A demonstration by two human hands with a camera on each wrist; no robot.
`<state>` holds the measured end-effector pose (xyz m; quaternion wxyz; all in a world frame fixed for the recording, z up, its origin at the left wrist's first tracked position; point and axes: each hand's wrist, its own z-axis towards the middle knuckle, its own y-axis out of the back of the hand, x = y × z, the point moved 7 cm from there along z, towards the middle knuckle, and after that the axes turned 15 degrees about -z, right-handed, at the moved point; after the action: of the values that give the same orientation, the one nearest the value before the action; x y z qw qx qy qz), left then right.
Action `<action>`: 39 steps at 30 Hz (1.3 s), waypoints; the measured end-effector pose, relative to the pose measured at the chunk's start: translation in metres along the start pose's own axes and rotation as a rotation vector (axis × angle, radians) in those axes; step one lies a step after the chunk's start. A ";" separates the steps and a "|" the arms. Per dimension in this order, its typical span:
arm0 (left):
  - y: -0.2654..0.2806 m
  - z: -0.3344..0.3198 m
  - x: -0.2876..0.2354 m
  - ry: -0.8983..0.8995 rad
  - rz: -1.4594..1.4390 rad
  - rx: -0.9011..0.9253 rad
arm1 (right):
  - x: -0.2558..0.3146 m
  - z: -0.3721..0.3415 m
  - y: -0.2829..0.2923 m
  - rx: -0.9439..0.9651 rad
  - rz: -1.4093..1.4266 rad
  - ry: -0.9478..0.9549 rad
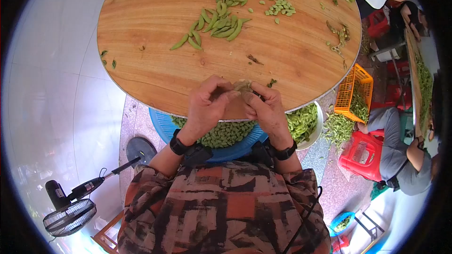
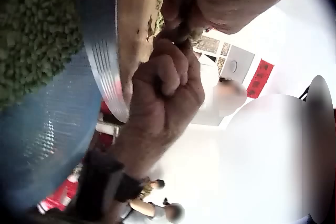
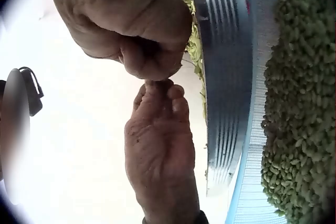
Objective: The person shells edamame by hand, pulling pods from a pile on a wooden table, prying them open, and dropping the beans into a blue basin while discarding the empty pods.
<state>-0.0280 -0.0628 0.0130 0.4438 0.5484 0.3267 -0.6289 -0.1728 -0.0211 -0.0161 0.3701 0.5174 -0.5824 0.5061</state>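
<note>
At the near edge of the round wooden table [image 1: 165, 73], both hands meet fingertip to fingertip. Between them is a small dull green-brown bean pod [image 1: 242, 85], mostly covered by fingers. The left hand [image 1: 209, 99] pinches its left side with thumb and curled fingers. From the other side the right hand [image 1: 269, 110] grips it, fingers bent inward. Below the hands, a blue basket [image 1: 162, 124] holds many shelled green beans [image 1: 228, 134]. Farther back on the tabletop lie whole green pods [image 1: 221, 26] and a little heap of loose beans [image 1: 282, 7].
A white bowl of empty-looking pods [image 1: 303, 122] stands right of the basket. Beyond it are an orange crate [image 1: 353, 87], scattered pods on the floor and a red stool [image 1: 362, 155] near a seated person. A fan [image 1: 70, 216] stands at the left.
</note>
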 end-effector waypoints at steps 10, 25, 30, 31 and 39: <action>-0.020 -0.001 0.026 0.495 -1.066 -0.069 | 0.009 -0.006 -0.007 0.020 0.006 -0.022; -0.027 -0.003 0.021 0.518 -1.142 -0.023 | 0.019 -0.006 -0.007 -0.030 -0.173 0.030; -0.013 0.004 0.012 0.241 -0.524 0.038 | 0.018 -0.008 -0.006 -0.042 -0.333 0.068; -0.011 0.004 0.012 0.313 -0.402 0.106 | 0.017 -0.009 -0.006 -0.041 -0.362 0.065; -0.015 0.001 -0.021 -0.322 0.384 0.146 | 0.034 -0.011 -0.009 -0.219 -0.732 0.316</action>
<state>-0.0419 -0.0538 0.0327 0.5607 0.5238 0.0954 -0.6342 -0.1711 -0.0172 0.0203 0.6635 0.5639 -0.3461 0.3493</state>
